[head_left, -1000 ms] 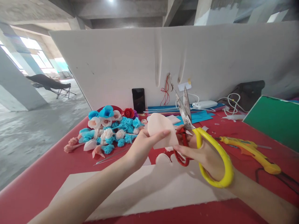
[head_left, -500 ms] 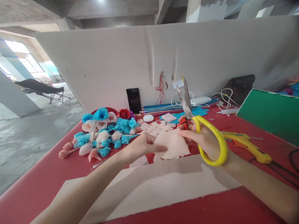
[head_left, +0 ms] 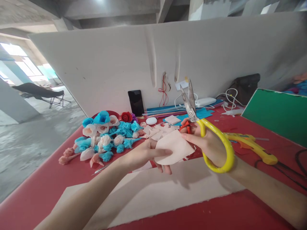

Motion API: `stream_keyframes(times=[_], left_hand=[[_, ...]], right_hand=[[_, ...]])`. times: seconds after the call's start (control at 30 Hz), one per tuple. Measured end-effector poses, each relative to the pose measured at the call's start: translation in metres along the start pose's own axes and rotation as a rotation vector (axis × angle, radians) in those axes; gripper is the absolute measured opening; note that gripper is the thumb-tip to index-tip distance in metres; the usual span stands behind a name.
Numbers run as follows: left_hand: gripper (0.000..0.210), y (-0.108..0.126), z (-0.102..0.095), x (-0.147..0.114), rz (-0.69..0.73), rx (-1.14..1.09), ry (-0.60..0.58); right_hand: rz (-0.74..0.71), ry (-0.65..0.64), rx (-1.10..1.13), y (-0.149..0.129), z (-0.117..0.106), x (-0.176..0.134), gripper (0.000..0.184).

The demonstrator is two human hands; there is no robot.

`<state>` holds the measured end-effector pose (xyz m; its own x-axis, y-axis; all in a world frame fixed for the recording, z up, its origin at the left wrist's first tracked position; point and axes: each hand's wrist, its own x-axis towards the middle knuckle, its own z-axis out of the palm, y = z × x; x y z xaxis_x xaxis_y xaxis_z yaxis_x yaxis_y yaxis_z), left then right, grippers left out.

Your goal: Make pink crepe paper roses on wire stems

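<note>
A pale pink piece of crepe paper (head_left: 175,147), rounded on its lower left side, is stretched between my two hands. My left hand (head_left: 150,150) pinches its left part, thumb on top and fingers underneath. At the upper right corner, my right hand (head_left: 201,139) grips the paper between thumb and fingers. Yellow-handled scissors (head_left: 191,111) hang on that same hand, one loop around it, blades pointing up and slightly parted. Something red (head_left: 185,127) shows by the right fingers; its kind is unclear. Below lies a long pale pink paper strip (head_left: 153,198).
Blue, white and pink paper flowers (head_left: 105,137) crowd the left, beside tweezers (head_left: 99,170). Paper scraps (head_left: 159,131) lie behind my hands. A phone (head_left: 136,102) leans on the white board. At right are a yellow glue gun (head_left: 251,147) and a green board (head_left: 275,116).
The held paper has been turned, so its smooth rounded edge now faces lower left. My left fingers have spread beneath it. The scissors stay on my right hand.
</note>
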<state>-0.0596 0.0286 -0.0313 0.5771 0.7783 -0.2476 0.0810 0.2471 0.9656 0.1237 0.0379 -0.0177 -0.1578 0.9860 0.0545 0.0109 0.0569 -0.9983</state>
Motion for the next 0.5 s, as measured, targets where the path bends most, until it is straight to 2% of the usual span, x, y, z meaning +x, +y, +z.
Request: stream_keyframes(times=[0.07,0.17,0.33,0.43,0.5], left_hand=[[0.026,0.000,-0.001,0.000,0.029,-0.026,-0.009],[0.033,-0.001,-0.006,0.000,0.132,-0.116,0.037],[0.033,0.002,-0.017,0.000,0.328,-0.315,0.138],[0.030,0.004,-0.021,-0.002,0.416,-0.419,0.171],[0.029,0.004,-0.023,-0.002,0.460,-0.467,0.177]], right_hand=[[0.001,-0.031,0.051,0.002,-0.001,0.001,0.018],[0.022,-0.151,0.211,0.005,-0.004,0.003,0.024],[0.175,-0.286,0.452,0.001,-0.003,0.003,0.020],[0.210,-0.327,0.465,0.002,0.000,-0.001,0.027],[0.181,-0.384,0.439,0.005,0.001,-0.002,0.035]])
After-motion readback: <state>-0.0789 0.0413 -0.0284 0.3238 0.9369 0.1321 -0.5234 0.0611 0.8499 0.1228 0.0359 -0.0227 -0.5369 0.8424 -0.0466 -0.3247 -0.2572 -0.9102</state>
